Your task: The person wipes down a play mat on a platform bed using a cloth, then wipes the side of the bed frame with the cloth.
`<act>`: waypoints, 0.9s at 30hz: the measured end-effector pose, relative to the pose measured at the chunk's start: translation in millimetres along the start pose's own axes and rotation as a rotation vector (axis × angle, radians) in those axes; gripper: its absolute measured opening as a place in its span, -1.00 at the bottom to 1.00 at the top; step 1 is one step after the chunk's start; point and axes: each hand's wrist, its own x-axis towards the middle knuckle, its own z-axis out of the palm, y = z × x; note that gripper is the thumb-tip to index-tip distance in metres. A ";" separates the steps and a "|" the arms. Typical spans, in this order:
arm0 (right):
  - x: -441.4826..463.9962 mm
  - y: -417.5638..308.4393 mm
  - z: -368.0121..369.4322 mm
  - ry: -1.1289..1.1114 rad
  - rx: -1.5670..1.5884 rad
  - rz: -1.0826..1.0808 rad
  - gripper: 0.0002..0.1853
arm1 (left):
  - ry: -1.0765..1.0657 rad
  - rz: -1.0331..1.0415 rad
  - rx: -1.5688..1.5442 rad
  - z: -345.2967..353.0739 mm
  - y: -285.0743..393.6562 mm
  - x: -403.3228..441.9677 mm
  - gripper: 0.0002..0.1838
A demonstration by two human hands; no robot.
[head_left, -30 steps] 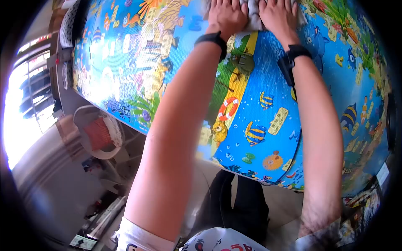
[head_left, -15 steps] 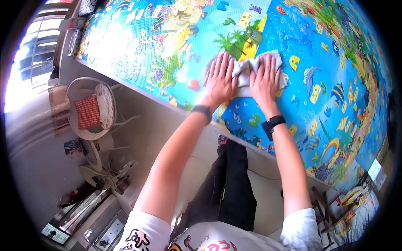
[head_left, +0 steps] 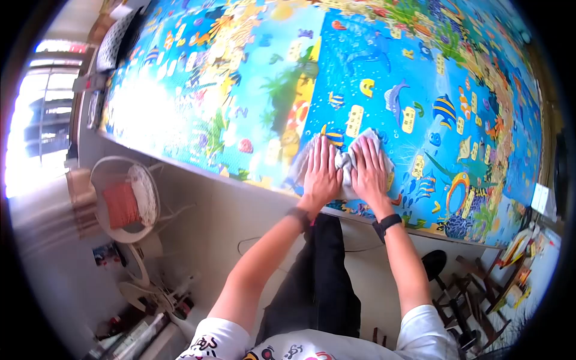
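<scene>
A crumpled grey-white cloth (head_left: 343, 161) lies on a mat (head_left: 384, 78) printed with a blue sea scene, close to the mat's near edge. My left hand (head_left: 322, 174) rests flat on the left part of the cloth, fingers stretched forward. Flat on the right part is my right hand (head_left: 369, 174), its fingers also extended. A ridge of bunched cloth shows between the two hands. Both wrists wear dark bands.
At the lower left stand a round white chair (head_left: 125, 231) and a red cushion (head_left: 121, 205). A bright window (head_left: 45, 120) is at far left. Dark wooden stools (head_left: 474, 294) and assorted items occupy the lower right. A thin cable lies on the floor.
Both hands and the cloth have come back from the far part of the mat to its near edge. The view has shifted, and more of the mat's far side shows.
</scene>
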 end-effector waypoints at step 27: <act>363.1 202.5 -0.8 0.387 -0.191 0.065 -0.43 | 0.242 0.209 0.011 2.1 -62.0 437.0 -0.25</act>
